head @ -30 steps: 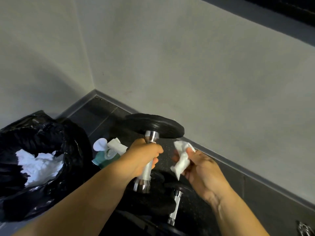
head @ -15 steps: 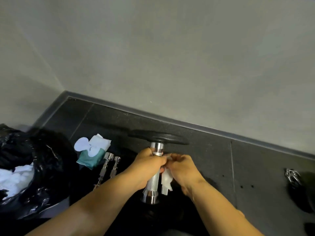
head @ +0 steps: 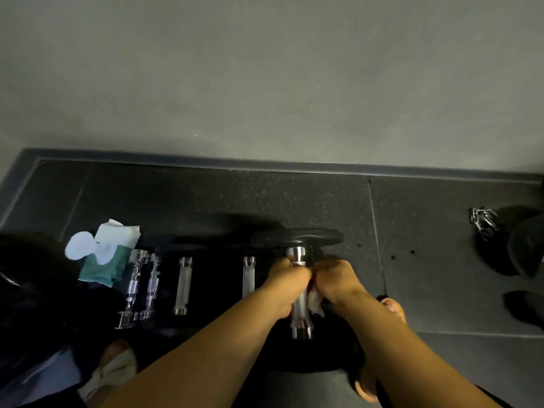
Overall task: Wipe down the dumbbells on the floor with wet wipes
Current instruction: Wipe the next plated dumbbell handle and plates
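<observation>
Left hand (head: pixel 290 282): fingers wrapped around the dumbbell (head: pixel 300 315) handle, lifted above the floor (head: pixel 206 201).
Right hand (head: pixel 338 278): it seems to pinch the wet wipe (head: pixel 315 301) against the handle.
Doing it well: rotate the handle, wipe its full length.

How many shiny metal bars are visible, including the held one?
5: two bars beside the wipes pack, two more to their right, one gripped by the left hand. More may hide in shadow.
</observation>
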Tool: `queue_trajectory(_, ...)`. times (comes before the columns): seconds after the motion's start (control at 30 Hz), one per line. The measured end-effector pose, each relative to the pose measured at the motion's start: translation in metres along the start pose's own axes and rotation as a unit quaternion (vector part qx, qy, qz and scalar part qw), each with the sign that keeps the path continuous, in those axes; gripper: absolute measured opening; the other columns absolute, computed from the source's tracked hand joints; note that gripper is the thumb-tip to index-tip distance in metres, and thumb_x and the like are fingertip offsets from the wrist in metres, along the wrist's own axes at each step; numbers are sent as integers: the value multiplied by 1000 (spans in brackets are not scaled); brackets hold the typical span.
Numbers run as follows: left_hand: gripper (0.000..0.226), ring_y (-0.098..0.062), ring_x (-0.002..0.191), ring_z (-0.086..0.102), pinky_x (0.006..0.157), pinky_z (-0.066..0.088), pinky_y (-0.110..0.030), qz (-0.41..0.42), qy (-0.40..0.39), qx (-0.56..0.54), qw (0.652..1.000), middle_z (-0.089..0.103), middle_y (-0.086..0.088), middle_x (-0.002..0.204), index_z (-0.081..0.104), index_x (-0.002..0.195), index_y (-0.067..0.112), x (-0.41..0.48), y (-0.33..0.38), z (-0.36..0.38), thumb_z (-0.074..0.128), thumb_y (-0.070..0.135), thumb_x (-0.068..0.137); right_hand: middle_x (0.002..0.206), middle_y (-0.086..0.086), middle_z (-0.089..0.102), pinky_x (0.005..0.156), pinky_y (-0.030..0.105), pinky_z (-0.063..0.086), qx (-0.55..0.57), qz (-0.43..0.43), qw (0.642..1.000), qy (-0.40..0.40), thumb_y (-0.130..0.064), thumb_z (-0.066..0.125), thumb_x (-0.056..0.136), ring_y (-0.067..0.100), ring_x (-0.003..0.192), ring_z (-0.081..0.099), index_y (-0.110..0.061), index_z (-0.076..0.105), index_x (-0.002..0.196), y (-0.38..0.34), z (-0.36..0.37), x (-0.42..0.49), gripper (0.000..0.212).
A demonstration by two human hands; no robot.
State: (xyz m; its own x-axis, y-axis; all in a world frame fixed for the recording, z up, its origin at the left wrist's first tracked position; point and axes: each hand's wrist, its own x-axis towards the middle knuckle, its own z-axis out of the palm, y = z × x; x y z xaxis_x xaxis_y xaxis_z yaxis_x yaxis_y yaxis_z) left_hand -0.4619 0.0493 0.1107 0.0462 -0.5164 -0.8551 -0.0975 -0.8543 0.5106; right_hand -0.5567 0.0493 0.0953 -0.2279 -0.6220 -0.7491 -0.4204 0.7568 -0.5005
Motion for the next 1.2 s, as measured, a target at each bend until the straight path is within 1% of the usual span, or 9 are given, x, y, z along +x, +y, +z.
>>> queue_trajectory(0.13,3,-28,91,67,86,55,-38,-11,-18,29,999,68,-10,91,61,85,17,33,-8,31,61,16,82,77,24,70,78,48,56,-12,28,999,12,-5,49,84,39,79,68,-6,64,61,20,-13,32,27)
queue_trajectory(0.27,29,-32,90,68,86,56,-46,-19,-37,37,998,69,-15,95,64,95,10,64,-17,54,62,19,68,84,24,70,83,46,55,-12,51,999,14,-7,48,87,37,86,67,-4,65,69,37,-21,60,25)
queue_trajectory(0.33,36,-32,90,68,84,57,-46,-19,-39,44,998,69,-17,97,64,102,7,81,-23,62,58,20,69,88,21,70,84,43,55,-12,62,998,19,-11,51,87,35,88,66,-4,68,77,45,-19,73,21)
queue_trajectory(0.43,33,-31,89,68,83,57,-46,-26,-25,68,997,69,-16,97,64,103,8,104,-33,71,56,21,74,94,17,68,81,39,52,-11,79,996,27,-17,54,89,35,92,64,-4,70,88,57,-15,89,20)
queue_trajectory(0.57,34,-31,91,66,85,56,-46,-42,-20,98,994,68,-14,101,62,108,12,124,-47,78,53,27,78,90,18,69,75,37,51,-8,93,995,23,-20,57,87,34,86,64,-6,68,81,72,-4,105,19)
queue_trajectory(0.73,28,-30,98,64,88,54,-41,-39,-5,127,991,67,-15,106,62,111,9,147,-56,80,51,21,89,83,15,60,69,32,42,3,97,995,27,-18,58,88,30,77,56,-7,63,80,85,6,122,15)
queue_trajectory(0.87,33,-31,95,65,88,55,-45,-47,-2,144,989,67,-15,106,64,111,12,163,-61,86,52,24,82,83,13,58,70,31,41,3,92,995,21,-18,58,89,29,77,53,-11,63,78,89,9,133,14)
queue_trajectory(1.0,32,-30,96,64,87,55,-41,-66,9,142,988,64,-15,108,59,117,10,174,-62,86,49,21,88,82,11,57,71,31,42,-6,85,996,18,-19,58,89,28,78,53,-16,60,75,90,11,142,15)
queue_trajectory(1.2,29,-29,96,64,84,56,-39,-60,4,135,989,65,-15,108,61,116,11,186,-67,84,48,17,90,98,13,68,70,30,43,-23,71,997,17,-17,56,89,29,83,59,-17,72,100,92,23,148,20)
